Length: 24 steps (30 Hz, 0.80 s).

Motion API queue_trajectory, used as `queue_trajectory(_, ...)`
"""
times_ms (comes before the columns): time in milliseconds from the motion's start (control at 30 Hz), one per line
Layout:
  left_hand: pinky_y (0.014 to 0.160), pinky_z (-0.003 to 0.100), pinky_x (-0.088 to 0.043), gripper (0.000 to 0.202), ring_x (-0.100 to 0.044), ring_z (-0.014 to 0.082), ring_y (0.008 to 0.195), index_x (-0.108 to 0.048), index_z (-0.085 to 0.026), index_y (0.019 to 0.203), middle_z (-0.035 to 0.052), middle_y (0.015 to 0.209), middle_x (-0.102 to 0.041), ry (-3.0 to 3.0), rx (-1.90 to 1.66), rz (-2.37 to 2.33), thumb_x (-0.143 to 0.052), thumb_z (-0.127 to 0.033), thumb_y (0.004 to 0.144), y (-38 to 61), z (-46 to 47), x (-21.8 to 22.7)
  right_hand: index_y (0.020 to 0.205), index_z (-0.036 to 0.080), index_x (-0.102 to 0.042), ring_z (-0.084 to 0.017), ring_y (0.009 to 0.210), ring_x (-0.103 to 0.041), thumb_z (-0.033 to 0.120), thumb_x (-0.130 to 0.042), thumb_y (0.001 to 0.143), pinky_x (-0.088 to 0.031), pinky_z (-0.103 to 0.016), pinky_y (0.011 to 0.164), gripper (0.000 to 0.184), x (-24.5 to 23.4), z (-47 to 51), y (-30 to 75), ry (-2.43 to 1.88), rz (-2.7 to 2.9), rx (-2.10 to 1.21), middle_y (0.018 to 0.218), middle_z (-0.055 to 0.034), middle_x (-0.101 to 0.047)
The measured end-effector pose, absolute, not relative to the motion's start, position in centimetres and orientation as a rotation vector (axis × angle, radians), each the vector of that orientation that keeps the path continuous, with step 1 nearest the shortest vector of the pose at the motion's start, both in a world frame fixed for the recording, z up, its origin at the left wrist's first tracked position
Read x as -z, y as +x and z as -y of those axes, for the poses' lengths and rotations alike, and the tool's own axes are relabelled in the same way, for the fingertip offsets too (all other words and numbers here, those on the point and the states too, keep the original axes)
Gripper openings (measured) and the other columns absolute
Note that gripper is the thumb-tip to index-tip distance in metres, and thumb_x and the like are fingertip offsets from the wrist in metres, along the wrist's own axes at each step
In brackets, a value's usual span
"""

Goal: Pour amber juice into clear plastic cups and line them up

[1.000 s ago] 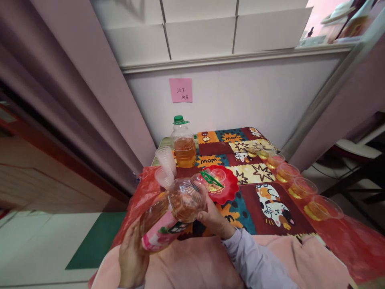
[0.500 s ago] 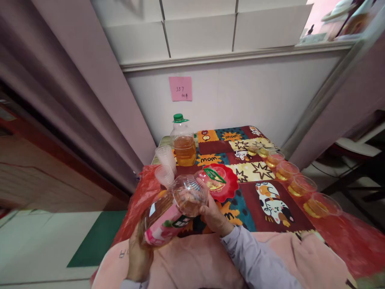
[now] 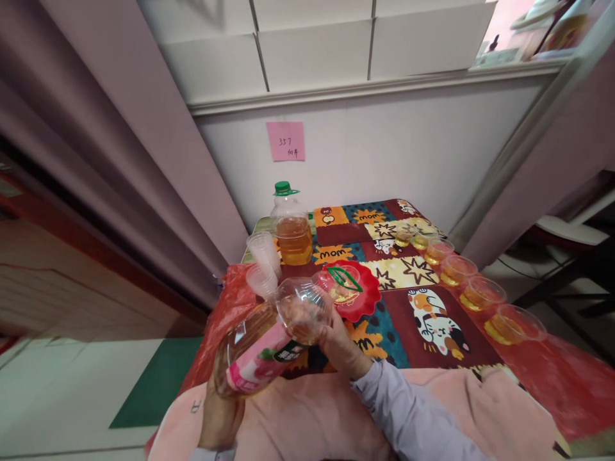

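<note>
A large clear plastic bottle (image 3: 262,352) with a pink label and amber liquid lies tilted between my hands, its neck toward the upper right. My left hand (image 3: 218,410) is closed round its base, and my right hand (image 3: 339,339) grips it near the neck. The bottle mouth, with a green handle ring, is over a clear cup (image 3: 353,291) with yellow liquid, which stands in a red scalloped plate (image 3: 369,304). The fingers behind the bottle are partly hidden.
Behind stands a second bottle (image 3: 294,240) with a green cap, beside stacked plastic cups (image 3: 262,278). Several cups with yellow liquid, such as the nearest cup (image 3: 512,325), line the table's right edge. Patterned mats (image 3: 398,320) and red plastic sheeting (image 3: 571,384) cover the table.
The bottle's base has dipped slightly down and to the left, together with my left hand. My right hand stays near the neck. The view has shifted a little.
</note>
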<state>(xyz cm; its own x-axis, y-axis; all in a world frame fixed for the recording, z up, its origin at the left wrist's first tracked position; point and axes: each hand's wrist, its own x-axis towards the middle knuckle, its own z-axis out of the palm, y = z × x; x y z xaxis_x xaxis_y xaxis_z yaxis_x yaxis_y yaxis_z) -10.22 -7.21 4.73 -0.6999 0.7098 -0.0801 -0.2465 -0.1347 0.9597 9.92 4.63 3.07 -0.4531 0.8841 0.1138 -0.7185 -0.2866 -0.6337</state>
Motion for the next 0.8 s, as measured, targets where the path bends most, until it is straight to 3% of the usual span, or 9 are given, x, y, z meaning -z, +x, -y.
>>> queue_trajectory(100, 0.131, 0.051, -0.050, 0.080, -0.058, 0.0435, 0.158, -0.078, -0.031, 0.146, 0.0094, 0.161, -0.072, 0.569, -1.859, -1.449, -0.103, -0.050, 0.072, -10.17, 7.37, -4.68, 0.164, 0.032, -0.051, -0.037, 0.138, -0.075, 0.068, -0.106, 0.069, -0.054, -0.060, 0.124, 0.115, -3.28, -4.68, 10.00, -0.299, 0.759, -1.924, 0.153, -0.0143, -0.075)
queue_trajectory(333, 0.122, 0.058, -0.060, 0.088, -0.061, 0.0445, 0.155, -0.074, -0.038, 0.145, 0.0084, 0.161, -0.071, 0.489, -1.856, -1.413, -0.106, -0.054, 0.065, -10.24, 7.45, -4.34, 0.154, 0.031, -0.059, -0.034, 0.138, -0.075, 0.062, -0.106, 0.071, -0.056, -0.056, 0.122, 0.100, -3.50, -4.71, 10.13, -0.308, 0.710, -1.913, 0.149, -0.0120, -0.076)
queue_trajectory(467, 0.119, 0.054, -0.063, 0.089, -0.062, 0.0437, 0.154, -0.072, -0.039, 0.144, 0.0076, 0.160, -0.071, 0.492, -1.835, -1.413, -0.108, -0.050, 0.064, -10.09, 7.25, -4.73, 0.159, 0.030, -0.055, -0.037, 0.137, -0.075, 0.065, -0.104, 0.074, -0.059, -0.059, 0.119, 0.105, -3.85, -4.70, 10.31, -0.308, 0.716, -1.922, 0.142, -0.0132, -0.080)
queue_trajectory(533, 0.118, 0.052, -0.063, 0.088, -0.062, 0.0436, 0.154, -0.071, -0.037, 0.147, 0.0083, 0.160, -0.071, 0.539, -1.820, -1.393, -0.107, -0.049, 0.067, -10.06, 7.15, -4.96, 0.162, 0.031, -0.051, -0.038, 0.138, -0.075, 0.064, -0.103, 0.077, -0.062, -0.060, 0.116, 0.105, -3.90, -4.72, 10.39, -0.312, 0.727, -1.940, 0.141, -0.0132, -0.080)
queue_trajectory(700, 0.115, 0.057, -0.065, 0.089, -0.066, 0.0445, 0.149, -0.067, -0.035, 0.152, 0.0095, 0.157, -0.073, 0.566, -1.761, -1.384, -0.104, -0.049, 0.072, -10.39, 7.09, -5.09, 0.161, 0.033, -0.051, -0.037, 0.137, -0.076, 0.062, -0.103, 0.077, -0.069, -0.055, 0.105, 0.104, -3.36, -4.86, 10.24, -0.311, 0.706, -1.939, 0.145, -0.0125, -0.078)
queue_trajectory(800, 0.120, 0.050, -0.062, 0.086, -0.061, 0.0413, 0.155, -0.066, -0.036, 0.155, 0.0073, 0.166, -0.067, 0.576, -1.780, -1.371, -0.102, -0.044, 0.077, -10.84, 7.19, -4.67, 0.162, 0.034, -0.049, -0.036, 0.131, -0.078, 0.064, -0.102, 0.077, -0.074, -0.050, 0.093, 0.104, -2.99, -4.95, 10.23, -0.333, 0.704, -1.961, 0.146, -0.0121, -0.077)
